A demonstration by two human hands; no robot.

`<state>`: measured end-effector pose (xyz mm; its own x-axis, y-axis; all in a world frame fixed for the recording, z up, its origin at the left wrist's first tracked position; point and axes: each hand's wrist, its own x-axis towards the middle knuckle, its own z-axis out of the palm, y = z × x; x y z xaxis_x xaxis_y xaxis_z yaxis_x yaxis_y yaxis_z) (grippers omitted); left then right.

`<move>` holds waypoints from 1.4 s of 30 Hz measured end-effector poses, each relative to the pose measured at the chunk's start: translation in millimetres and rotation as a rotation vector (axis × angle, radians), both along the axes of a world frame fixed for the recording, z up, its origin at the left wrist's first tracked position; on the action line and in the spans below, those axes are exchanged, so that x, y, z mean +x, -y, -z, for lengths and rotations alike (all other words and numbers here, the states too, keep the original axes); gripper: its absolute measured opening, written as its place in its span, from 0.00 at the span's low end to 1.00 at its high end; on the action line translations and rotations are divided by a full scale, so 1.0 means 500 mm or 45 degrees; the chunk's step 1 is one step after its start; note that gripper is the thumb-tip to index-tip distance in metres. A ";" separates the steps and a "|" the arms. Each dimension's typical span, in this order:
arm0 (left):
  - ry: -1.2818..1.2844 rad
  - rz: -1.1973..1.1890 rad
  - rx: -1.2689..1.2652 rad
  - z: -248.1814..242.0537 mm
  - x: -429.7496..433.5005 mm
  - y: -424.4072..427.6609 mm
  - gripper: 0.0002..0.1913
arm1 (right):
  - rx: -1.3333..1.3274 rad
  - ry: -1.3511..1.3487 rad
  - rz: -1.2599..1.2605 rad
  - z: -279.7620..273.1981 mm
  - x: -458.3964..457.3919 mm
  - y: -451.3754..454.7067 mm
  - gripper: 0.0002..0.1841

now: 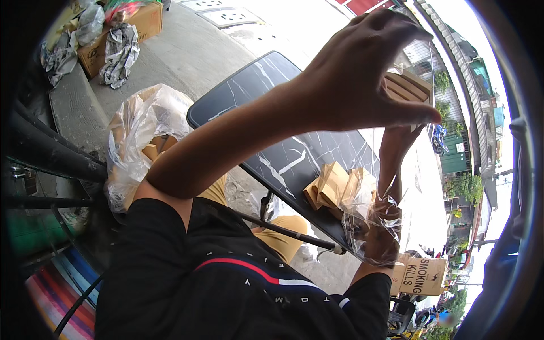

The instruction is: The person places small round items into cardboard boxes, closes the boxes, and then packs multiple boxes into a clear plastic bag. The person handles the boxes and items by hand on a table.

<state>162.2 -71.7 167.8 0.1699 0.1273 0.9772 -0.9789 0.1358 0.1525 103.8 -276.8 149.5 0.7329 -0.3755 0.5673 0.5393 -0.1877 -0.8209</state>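
Note:
My left hand is raised over the table, its thumb and fingers wide apart. A thin edge of clear plastic film runs between their tips. Beyond the palm is a stack of folded brown cardboard pieces, partly covered by that hand. My right hand is under the stack and seems to support it; most of its fingers are hidden. Crinkled clear plastic hangs around my right forearm. On the black marble-patterned table, beside that forearm, lie more folded brown cardboard pieces.
A large clear plastic bag with brown cardboard in it stands left of the table. Farther back is a cardboard box with crumpled paper against it. Cardboard boxes bearing writing are at the right. A dark table bar crosses before my knee.

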 end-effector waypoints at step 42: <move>-1.571 1.401 0.059 0.299 0.023 0.134 0.54 | -1.251 -0.410 -0.365 0.054 0.058 0.020 0.34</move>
